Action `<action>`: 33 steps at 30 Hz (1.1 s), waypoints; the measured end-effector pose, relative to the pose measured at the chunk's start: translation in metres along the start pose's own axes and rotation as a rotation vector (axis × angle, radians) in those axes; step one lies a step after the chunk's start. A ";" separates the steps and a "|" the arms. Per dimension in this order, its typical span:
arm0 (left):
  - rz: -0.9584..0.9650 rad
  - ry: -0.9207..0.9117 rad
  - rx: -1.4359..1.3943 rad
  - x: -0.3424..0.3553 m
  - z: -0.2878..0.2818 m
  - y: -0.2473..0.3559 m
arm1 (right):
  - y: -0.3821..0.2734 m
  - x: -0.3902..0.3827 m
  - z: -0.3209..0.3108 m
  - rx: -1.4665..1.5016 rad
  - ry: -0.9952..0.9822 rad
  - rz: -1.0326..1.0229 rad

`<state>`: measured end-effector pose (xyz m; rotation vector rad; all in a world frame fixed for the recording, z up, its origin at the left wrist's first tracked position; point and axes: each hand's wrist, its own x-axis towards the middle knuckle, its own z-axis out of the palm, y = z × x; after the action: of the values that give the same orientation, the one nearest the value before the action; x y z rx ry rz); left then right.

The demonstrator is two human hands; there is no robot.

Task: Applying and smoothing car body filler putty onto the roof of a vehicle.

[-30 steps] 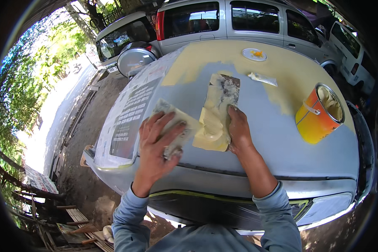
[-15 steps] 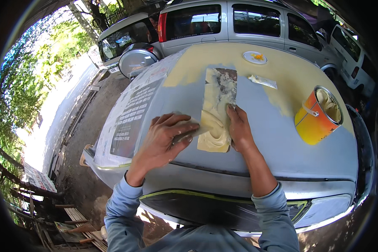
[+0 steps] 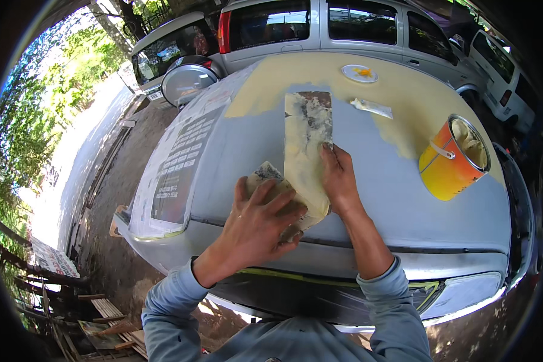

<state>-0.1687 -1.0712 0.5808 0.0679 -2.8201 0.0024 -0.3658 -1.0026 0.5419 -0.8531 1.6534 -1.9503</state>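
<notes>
Open orange metal can (image 3: pixel 454 161) stood on grey car bonnet (image 3: pixel 380 199), pale putty seen inside. Long putty-smeared flat board (image 3: pixel 306 148) was pinned on bonnet by right hand (image 3: pixel 339 179), fingers flat. Small putty-coated spreader (image 3: pixel 270 187) was gripped by curled left hand (image 3: pixel 256 226), touching board's lower end.

Both forearms are coming up from the lower edge of the frame, in grey-blue sleeves. The left hand (image 3: pixel 260 224) is lying palm down with fingers spread, near the centre. The right hand (image 3: pixel 339 181) is pressing flat just beside it, fingers pointing upward
</notes>
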 end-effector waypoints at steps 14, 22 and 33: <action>-0.205 0.691 -1.474 -0.013 0.056 -0.018 | 0.007 -0.020 0.037 0.722 -0.102 0.371; -0.172 0.377 -1.057 -0.014 0.055 -0.035 | 0.009 -0.019 0.023 0.713 -0.144 0.416; -0.195 0.235 -0.347 -0.032 -0.014 -0.058 | 0.003 -0.008 0.022 0.574 0.000 0.380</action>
<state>-0.1316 -1.1277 0.5838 0.2440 -2.5272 -0.4886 -0.3452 -1.0130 0.5393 -0.2921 1.0550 -1.9780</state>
